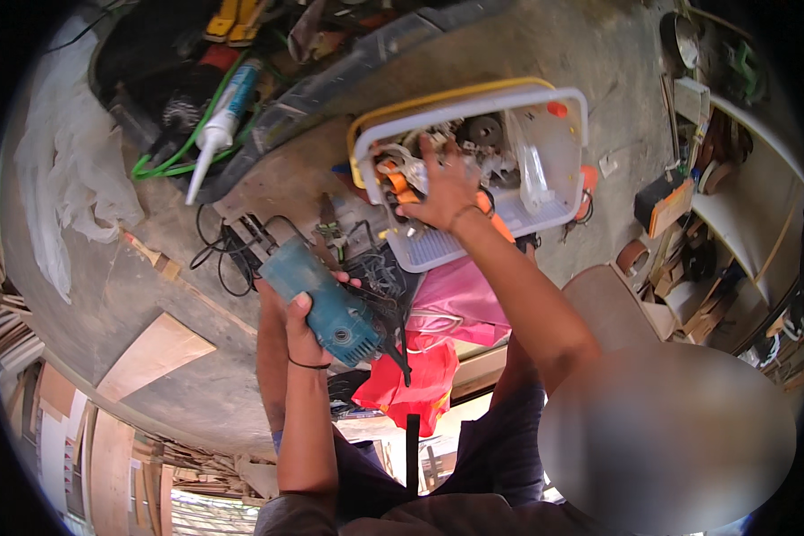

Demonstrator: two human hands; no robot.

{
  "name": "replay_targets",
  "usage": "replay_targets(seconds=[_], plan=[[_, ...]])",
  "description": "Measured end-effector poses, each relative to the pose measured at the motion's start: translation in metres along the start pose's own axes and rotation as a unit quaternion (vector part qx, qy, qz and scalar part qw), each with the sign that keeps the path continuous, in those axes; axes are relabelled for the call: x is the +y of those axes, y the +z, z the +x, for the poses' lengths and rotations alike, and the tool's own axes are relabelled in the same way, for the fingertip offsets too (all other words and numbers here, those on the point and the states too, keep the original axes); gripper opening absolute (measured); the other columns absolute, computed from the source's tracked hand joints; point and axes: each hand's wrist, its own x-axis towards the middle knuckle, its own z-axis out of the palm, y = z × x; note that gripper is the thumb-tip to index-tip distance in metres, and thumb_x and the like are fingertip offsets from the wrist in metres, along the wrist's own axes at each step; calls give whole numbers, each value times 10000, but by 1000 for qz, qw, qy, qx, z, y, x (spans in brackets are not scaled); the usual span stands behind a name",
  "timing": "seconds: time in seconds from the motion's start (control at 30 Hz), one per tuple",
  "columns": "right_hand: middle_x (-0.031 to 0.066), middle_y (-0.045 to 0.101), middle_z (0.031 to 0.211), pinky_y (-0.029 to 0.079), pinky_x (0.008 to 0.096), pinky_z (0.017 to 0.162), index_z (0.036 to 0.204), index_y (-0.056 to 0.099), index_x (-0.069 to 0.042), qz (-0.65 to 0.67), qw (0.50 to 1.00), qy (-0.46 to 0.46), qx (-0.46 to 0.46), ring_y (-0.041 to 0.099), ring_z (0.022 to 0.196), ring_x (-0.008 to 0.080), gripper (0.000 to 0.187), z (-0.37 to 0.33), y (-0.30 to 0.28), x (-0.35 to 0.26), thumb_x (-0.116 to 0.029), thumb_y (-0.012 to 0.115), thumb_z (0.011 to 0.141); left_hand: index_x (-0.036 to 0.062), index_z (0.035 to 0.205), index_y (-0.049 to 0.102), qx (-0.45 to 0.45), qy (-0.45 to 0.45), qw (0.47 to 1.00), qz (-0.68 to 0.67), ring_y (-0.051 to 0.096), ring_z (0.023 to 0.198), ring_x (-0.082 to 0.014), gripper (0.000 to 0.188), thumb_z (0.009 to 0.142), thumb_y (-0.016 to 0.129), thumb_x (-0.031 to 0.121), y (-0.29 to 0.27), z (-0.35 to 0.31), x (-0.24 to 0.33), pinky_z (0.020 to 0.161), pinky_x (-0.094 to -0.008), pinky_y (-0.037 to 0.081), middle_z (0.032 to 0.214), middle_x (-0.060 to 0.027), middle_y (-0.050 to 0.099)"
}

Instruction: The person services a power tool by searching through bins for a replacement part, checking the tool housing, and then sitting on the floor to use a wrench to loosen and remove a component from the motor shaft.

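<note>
My left hand (303,332) grips the body of a teal corded power tool (317,286), which looks like a wood router. Its thumb lies across the casing, and metal parts show at the far end. A black cord hangs from the vented near end. My right hand (451,192) reaches into a clear plastic basket (558,179) with a pale rim, fingers spread over the small parts inside. Around those fingers are orange pieces (402,186), a grey disc (484,131) and a clear plastic bag (531,174). What the fingertips touch is partly hidden.
A black tub (330,94) at the far left holds a sealant tube (228,112) and a green cord. Red (411,380) and pink bags (460,299) lie by my legs. On the floor are a brush (156,259) and a wooden board (156,357). Shelves (750,232) stand at right.
</note>
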Motion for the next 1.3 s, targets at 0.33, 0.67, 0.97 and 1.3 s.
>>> replay_targets(seconds=[0.33, 0.67, 0.97, 1.3], plan=[[173, 494, 1187, 442, 475, 847, 1485, 136, -215, -21, 998, -56, 6, 507, 1086, 325, 1021, 12, 13, 46, -352, 753, 683, -48, 1171, 488, 0, -32, 996, 82, 567, 1057, -274, 672, 727, 675, 420, -2, 2, -30, 865, -380, 507, 1095, -152, 565], [244, 634, 920, 487, 472, 791, 1277, 413, -29, 195, 973, -29, 123, 604, 902, 424, 718, 17, -18, 130, -278, 683, 660, -54, 1175, 484, 7, -32, 998, 51, 565, 1068, -270, 657, 732, 691, 386, -9, -1, -33, 863, -379, 511, 1106, -149, 565], [62, 649, 830, 509, 314, 700, 1183, 474, -5, 379, 924, -17, 54, 635, 784, 159, 537, 19, -43, 164, -148, 688, 712, -51, 1169, 485, -1, -3, 997, 77, 562, 1065, -271, 684, 709, 704, 405, -2, -2, -24, 826, -372, 528, 1095, -147, 561], [67, 634, 993, 491, 294, 797, 1145, 511, 12, 478, 874, 0, 86, 610, 883, 159, 472, 15, -42, 181, -14, 676, 704, -54, 1165, 481, 6, -3, 997, 73, 570, 1049, -279, 681, 708, 712, 394, -4, -2, -26, 807, -373, 534, 1087, -155, 559]])
